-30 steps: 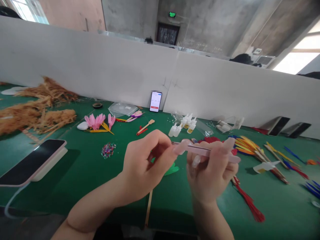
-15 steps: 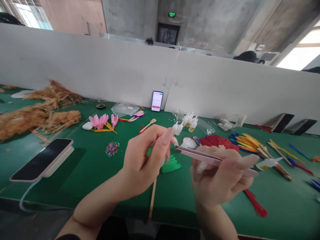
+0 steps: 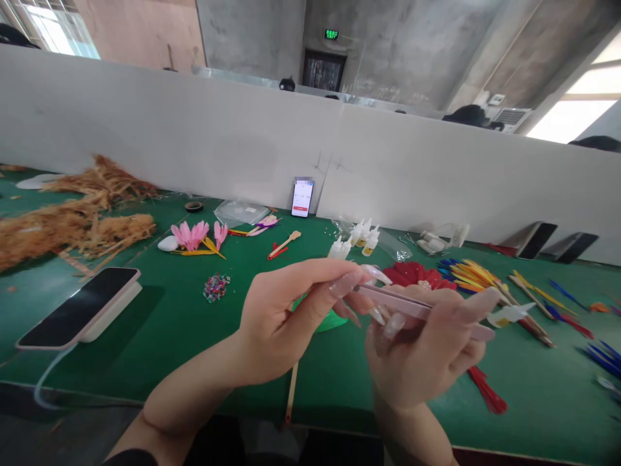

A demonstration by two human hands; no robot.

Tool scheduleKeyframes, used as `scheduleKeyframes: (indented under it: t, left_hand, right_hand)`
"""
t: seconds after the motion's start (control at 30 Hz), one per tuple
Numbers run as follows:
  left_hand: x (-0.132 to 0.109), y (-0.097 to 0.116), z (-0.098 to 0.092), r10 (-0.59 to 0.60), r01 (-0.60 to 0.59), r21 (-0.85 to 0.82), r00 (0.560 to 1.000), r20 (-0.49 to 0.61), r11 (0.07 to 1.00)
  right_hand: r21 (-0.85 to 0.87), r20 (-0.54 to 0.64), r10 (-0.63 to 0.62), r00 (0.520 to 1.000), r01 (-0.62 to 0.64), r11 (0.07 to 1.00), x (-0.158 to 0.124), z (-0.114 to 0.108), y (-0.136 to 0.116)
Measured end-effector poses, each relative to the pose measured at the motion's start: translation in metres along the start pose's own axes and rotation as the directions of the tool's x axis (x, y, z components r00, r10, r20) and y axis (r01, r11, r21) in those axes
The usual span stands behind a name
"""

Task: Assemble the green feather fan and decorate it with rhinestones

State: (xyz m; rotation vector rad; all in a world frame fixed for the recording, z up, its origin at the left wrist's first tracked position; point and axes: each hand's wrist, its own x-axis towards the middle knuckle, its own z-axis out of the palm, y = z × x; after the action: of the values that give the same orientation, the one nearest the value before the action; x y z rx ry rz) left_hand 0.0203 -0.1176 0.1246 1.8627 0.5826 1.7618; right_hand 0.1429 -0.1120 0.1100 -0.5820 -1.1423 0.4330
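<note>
My right hand (image 3: 412,362) grips a pair of pale pink tweezers (image 3: 398,302), which point left. At their tip, the thumb and fingers of my left hand (image 3: 284,317) are closed in a pinch; anything small between them is hidden. A green feather piece (image 3: 332,321) lies under my left hand, mostly covered. Below it a thin wooden stick (image 3: 292,395) runs toward the table's front edge. Behind my right hand, a red feather flower (image 3: 417,274) is partly hidden.
Small glue bottles (image 3: 361,236) stand at the back. Pink petals (image 3: 191,235), a sequin pile (image 3: 216,287) and a phone on a stand (image 3: 80,310) lie left. Coloured feather bundles (image 3: 473,275), an uncapped glue bottle (image 3: 509,315) and red strands (image 3: 488,391) are right.
My left hand has moved right, and its fingertips have closed on the tip of the tweezers. My right hand keeps its grip. The view has shifted slightly.
</note>
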Motion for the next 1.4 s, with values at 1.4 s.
scheduleKeyframes:
  t: [1.4]
  left_hand:
    - [0.007,-0.022,0.003,-0.003,0.004,0.015,0.999,-0.049,1.0]
  right_hand:
    - [-0.049,-0.125,0.002,0.992,-0.009,0.999,0.007,0.018,0.022]
